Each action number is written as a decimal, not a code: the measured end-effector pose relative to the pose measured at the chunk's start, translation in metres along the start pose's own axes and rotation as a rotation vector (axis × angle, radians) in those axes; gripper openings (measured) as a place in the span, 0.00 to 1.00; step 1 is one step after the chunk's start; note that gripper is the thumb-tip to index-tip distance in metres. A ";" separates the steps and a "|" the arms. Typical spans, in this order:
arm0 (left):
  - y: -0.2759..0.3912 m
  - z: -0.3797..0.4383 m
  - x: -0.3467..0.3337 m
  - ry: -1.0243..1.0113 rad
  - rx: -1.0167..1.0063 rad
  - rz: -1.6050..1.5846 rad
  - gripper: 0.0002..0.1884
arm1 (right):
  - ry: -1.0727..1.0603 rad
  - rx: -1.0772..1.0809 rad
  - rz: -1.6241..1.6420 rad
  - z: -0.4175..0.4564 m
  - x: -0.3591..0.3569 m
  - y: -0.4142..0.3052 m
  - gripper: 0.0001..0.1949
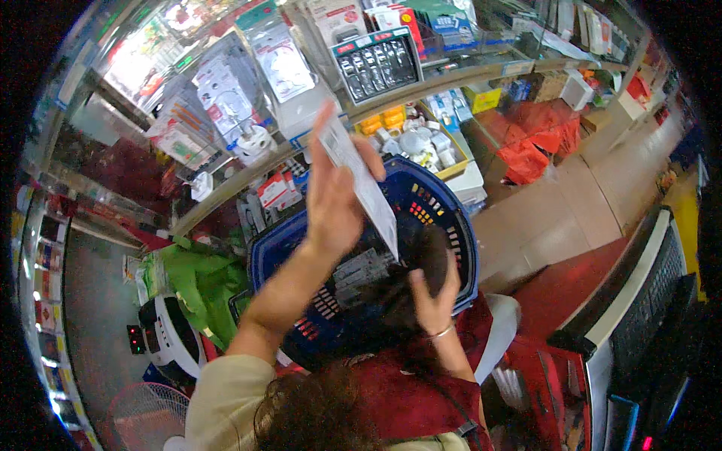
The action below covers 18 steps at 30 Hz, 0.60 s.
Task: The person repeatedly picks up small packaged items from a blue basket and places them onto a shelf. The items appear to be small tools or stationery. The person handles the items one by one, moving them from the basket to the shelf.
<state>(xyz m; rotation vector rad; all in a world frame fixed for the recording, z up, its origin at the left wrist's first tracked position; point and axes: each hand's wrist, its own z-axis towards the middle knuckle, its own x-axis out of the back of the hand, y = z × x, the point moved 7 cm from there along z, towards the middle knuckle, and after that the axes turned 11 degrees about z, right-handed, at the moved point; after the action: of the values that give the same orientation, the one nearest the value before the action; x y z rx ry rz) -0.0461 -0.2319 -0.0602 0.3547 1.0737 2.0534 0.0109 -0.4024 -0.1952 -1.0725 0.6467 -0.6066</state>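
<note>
My left hand (pixel 335 208) is raised over a blue plastic shopping basket (pixel 262 253), its fingers around a thin white card-like package (pixel 366 186) seen nearly edge-on. The package slants down toward the right, and its lower corner comes close to a dark object (pixel 428 253). My right hand (pixel 437 301), with a bracelet at the wrist, has its thumb and fingers around that dark object, which is too blurred to name. Inside the basket lies a grey, clear-looking package (pixel 361 273) among dark items in shadow.
Glass display shelves with packaged goods (pixel 225 96) curve along the front. Below them stands a yellow-edged box of white plugs or adapters (pixel 420 141). Left are a green bag (pixel 197 282) and a pink-guarded fan (pixel 149 411); right are a red plastic bag (pixel 533 141) and a keyboard (pixel 648 282).
</note>
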 end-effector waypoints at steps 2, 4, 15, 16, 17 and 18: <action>0.030 0.040 0.025 0.042 -0.047 0.046 0.39 | 0.190 -0.062 0.022 0.003 0.037 0.007 0.24; 0.047 0.081 0.058 0.126 -0.060 0.229 0.39 | 0.298 -0.060 0.016 0.004 0.073 0.011 0.22; -0.013 0.204 0.178 0.610 0.082 1.333 0.56 | 0.252 0.030 -0.078 0.002 0.076 0.017 0.19; -0.021 0.203 0.179 0.607 0.145 1.352 0.57 | 0.251 0.049 -0.085 0.002 0.076 0.015 0.19; -0.027 0.207 0.182 0.618 0.173 1.393 0.56 | 0.250 0.067 -0.090 0.003 0.076 0.013 0.19; -0.032 0.207 0.187 0.631 0.209 1.440 0.56 | 0.242 0.066 -0.114 0.002 0.076 0.015 0.18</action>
<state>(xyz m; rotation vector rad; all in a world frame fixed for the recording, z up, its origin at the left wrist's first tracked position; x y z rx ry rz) -0.0381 0.0371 0.0205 0.7584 1.6647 3.4745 0.0649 -0.4507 -0.2221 -0.9865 0.7730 -0.8604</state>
